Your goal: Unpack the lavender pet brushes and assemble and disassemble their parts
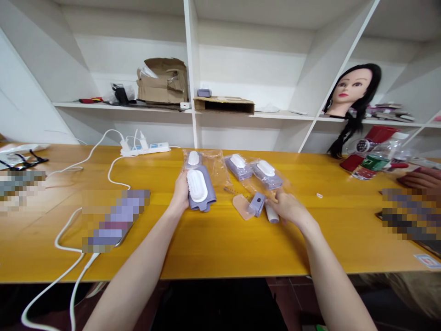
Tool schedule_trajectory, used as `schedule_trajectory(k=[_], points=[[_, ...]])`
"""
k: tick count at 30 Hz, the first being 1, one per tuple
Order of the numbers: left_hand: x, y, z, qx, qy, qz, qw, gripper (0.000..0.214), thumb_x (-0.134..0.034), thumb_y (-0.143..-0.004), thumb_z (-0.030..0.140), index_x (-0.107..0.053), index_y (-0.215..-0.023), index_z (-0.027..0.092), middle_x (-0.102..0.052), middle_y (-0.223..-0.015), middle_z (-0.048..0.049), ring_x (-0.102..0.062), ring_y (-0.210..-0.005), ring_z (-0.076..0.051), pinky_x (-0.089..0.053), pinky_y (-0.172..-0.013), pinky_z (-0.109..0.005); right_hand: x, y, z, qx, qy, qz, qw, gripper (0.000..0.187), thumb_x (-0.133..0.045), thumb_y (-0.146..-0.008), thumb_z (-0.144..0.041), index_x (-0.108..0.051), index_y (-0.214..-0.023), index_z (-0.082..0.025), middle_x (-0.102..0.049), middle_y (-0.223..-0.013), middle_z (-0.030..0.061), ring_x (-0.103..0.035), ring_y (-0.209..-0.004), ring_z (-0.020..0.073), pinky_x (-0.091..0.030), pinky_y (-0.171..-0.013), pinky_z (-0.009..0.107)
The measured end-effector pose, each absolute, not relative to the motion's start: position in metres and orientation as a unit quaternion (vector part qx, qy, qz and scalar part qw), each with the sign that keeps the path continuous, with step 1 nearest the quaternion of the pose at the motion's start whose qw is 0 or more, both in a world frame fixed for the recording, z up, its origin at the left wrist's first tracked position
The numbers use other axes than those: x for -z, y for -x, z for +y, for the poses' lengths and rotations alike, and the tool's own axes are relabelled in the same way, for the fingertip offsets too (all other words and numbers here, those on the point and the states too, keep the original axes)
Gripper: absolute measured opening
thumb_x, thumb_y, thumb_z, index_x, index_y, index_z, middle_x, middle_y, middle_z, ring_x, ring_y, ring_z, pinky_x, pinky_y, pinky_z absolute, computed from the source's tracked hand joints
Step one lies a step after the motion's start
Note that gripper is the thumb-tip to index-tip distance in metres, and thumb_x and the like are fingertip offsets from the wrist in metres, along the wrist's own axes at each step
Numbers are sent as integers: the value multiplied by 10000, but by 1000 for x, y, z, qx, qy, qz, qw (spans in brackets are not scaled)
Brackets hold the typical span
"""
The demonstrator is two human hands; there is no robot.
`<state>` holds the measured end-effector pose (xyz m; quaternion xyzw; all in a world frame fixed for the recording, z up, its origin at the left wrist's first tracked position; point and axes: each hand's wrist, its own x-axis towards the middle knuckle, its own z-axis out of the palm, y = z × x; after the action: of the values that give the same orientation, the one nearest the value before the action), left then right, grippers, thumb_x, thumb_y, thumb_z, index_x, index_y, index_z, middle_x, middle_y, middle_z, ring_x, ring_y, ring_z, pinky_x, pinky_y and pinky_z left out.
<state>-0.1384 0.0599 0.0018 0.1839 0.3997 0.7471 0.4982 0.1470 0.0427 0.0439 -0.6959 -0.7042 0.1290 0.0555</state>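
My left hand (179, 195) is closed on the side of a purple folded piece with a white oval bristled pad (197, 186), held just above the table. Behind it lies a similar purple piece with a white oval top (194, 159). My right hand (288, 208) has its fingers closed at the upper end of a pale purple cylinder (272, 214), partly hidden by the fingers. Beside that sit a purple block with a black dot (257, 203) and a flat peach-coloured piece (242, 208). Two more white-topped purple pieces, one here (238, 166) and one here (267, 172), lie in clear plastic.
On the left, a phone (119, 218) lies with a white cable, and a power strip (146, 148) stands behind. At right are a plastic bottle (374, 161), another person's hand (422, 181) and a dark device (413, 220). Shelves above hold cardboard boxes (163, 82) and a mannequin head (354, 89).
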Motion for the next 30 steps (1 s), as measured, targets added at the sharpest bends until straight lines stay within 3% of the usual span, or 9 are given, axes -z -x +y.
schedule_trajectory(k=[4,7,11,15,19,25,30], points=[[-4,133,57,-723,-177,409,528,166,-629,-772,340,-591,-761,179,-625,-609,39,-578,-498,-108,-474,-568,-235,-44,-150,42,-89,698,-707,74,357,-369,-919,-313,-573,-1092,-77,-707,-820,163,-647,-546,201,-435,-598,316],[-4,127,56,-694,-165,415,565,170,-609,-785,336,-618,-764,168,-653,-621,1,-609,-516,-143,-502,-569,-276,-44,-148,42,-49,696,-713,76,365,-387,-916,-354,-603,-1059,-97,-698,-975,205,-693,-761,262,-441,-631,326],[-4,123,54,-667,-146,400,612,188,-571,-808,312,-623,-719,154,-660,-616,-37,-627,-537,-165,-528,-589,-305,-43,-145,44,-17,695,-716,59,348,-419,-908,-381,-638,-992,-123,-696,-1005,210,-671,-943,333,-438,-679,355],[-9,126,50,-658,-128,383,635,297,-475,-866,381,-617,-720,165,-641,-603,-55,-621,-540,-170,-504,-506,-286,-43,-139,40,49,695,-707,124,334,-410,-924,-389,-616,-1029,-149,-719,-916,170,-682,-862,330,-411,-649,348],[-16,132,45,-650,-121,371,653,370,-407,-883,463,-623,-790,178,-665,-698,-104,-648,-619,-197,-451,-434,-259,-46,-123,30,70,593,-766,239,245,-456,-921,-363,-595,-1037,-199,-721,-819,63,-671,-732,238,-394,-643,302],[-22,136,40,-633,-105,332,692,297,-413,-871,437,-615,-883,220,-676,-827,-125,-674,-849,-252,-480,-499,-268,-49,-92,20,56,485,-840,236,192,-452,-921,-313,-594,-891,-187,-685,-778,48,-618,-645,186,-361,-599,277],[-22,138,35,-580,-150,333,728,316,-415,-865,404,-629,-965,194,-673,-886,-134,-671,-748,-180,-490,-515,-239,-44,-78,20,47,438,-860,260,198,-458,-915,-307,-600,-933,-170,-668,-803,65,-580,-602,167,-380,-582,284]])
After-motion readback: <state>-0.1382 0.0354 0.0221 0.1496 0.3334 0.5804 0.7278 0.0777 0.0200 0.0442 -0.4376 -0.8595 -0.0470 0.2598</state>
